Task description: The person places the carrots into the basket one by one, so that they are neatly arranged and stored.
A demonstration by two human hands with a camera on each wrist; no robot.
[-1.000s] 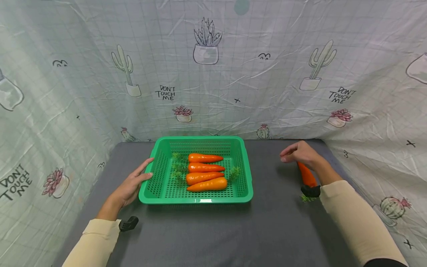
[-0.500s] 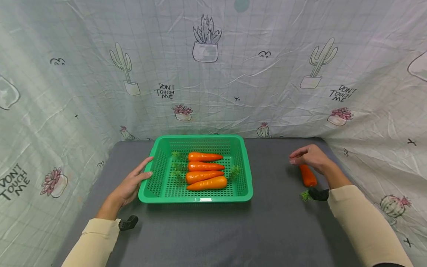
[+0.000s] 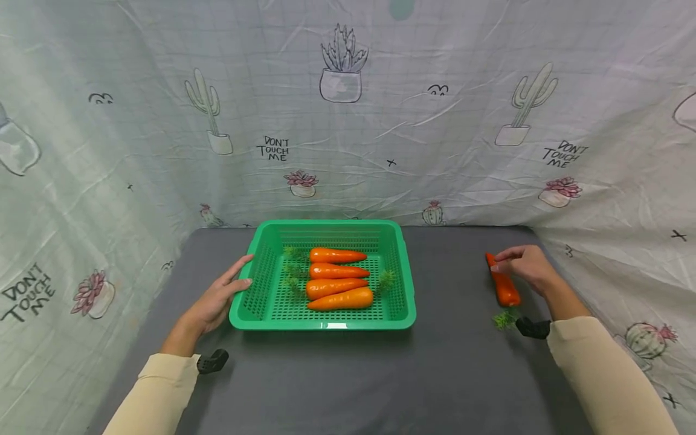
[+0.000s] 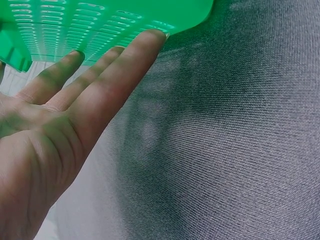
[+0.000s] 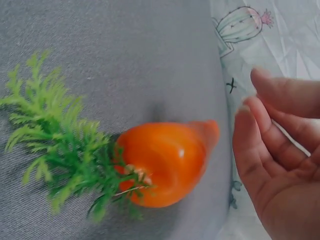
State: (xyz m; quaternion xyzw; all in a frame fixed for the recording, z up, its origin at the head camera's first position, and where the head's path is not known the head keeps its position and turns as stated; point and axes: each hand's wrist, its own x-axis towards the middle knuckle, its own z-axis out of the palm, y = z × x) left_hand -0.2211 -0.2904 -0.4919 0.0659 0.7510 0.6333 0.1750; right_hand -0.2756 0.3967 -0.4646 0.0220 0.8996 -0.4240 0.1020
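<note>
A green plastic basket [image 3: 272,327] with slotted walls holds several orange carrots [image 3: 337,288] laid side by side, with feathery green tops. My left hand [image 3: 209,308] touches the basket's left side; in the left wrist view its fingers [image 4: 117,82] are straight against the slotted wall. On the right of the table lies a single carrot [image 3: 507,291], leafy top [image 5: 60,145] toward me and tip pointing away. Beside it is my right hand [image 3: 528,269], fingers loosely bent. The right wrist view shows a gap between this hand [image 5: 280,155] and the carrot.
Dark grey cloth covers the table [image 3: 348,386]. A pale curtain [image 3: 380,121] printed with cacti stands behind it and along both sides. Small black devices [image 3: 213,361] are worn at both wrists.
My right hand has moved right and toward me, from above the carrot's tip to its right side, uncovering more of it. The left hand and basket stay put.
</note>
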